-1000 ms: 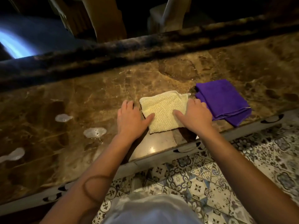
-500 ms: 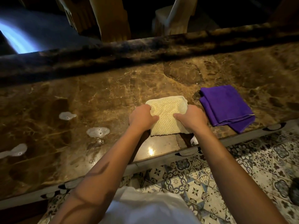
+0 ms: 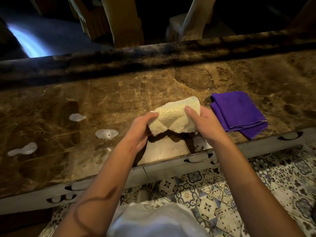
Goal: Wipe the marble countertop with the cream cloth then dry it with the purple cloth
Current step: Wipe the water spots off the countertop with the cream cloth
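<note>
Two hands hold the cream cloth point(image 3: 174, 118) lifted just above the marble countertop point(image 3: 119, 100), its shadow falling on the stone beneath. My left hand point(image 3: 139, 130) pinches the cloth's left end; my right hand point(image 3: 204, 121) grips the right end, thumb across the top face. The cloth's long axis runs left to right between them. Three foamy puddles point(image 3: 106, 133) lie to my left, well apart from the cloth, in a line trailing toward the near left; my left hand is the nearer to them, so I judge the wipe should travel leftward. The purple cloth point(image 3: 236, 112) lies folded on the countertop just beside my right hand. My fingers under the cloth are hidden.
</note>
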Demonstrator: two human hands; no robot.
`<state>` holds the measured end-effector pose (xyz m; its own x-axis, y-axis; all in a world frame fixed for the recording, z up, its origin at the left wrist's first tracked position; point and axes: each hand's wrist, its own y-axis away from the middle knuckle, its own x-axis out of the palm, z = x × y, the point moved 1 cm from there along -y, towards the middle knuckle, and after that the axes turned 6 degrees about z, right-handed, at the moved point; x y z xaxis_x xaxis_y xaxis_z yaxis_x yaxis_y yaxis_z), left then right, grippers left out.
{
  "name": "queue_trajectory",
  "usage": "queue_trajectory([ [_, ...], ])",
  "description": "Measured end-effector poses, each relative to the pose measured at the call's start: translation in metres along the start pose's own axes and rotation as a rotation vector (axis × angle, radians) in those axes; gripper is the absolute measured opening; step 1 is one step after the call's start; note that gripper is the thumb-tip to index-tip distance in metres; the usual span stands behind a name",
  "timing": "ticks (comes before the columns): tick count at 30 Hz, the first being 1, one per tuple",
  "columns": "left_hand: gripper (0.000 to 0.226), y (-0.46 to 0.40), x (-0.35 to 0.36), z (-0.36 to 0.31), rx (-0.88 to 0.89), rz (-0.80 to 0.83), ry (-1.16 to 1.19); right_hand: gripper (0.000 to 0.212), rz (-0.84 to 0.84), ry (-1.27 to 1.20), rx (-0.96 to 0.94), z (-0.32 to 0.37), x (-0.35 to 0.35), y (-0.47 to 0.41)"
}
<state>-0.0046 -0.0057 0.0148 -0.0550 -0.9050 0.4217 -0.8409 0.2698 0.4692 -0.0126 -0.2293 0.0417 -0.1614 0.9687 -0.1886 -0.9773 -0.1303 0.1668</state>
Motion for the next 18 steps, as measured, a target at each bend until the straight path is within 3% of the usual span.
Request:
queue_trajectory([
  [3,0.038,0.021,0.007,0.004,0.056,0.125,0.163,0.022,0.007,-0.220,-0.005,0.010,0.005,0.012],
  [7,0.087,0.054,0.022,0.011,0.061,0.296,0.347,0.023,0.073,-0.459,0.013,0.028,0.018,0.032],
  [10,0.084,0.077,0.031,0.019,0.053,0.374,0.377,0.029,0.135,-0.588,-0.037,0.039,0.028,0.046],
  [14,0.077,0.100,0.029,0.029,0.061,0.350,0.388,0.032,0.263,-0.691,-0.050,0.048,0.044,0.062],
  [18,0.069,0.123,0.011,0.028,0.198,0.216,0.391,0.020,0.322,-0.739,-0.016,0.044,0.065,0.070],
])
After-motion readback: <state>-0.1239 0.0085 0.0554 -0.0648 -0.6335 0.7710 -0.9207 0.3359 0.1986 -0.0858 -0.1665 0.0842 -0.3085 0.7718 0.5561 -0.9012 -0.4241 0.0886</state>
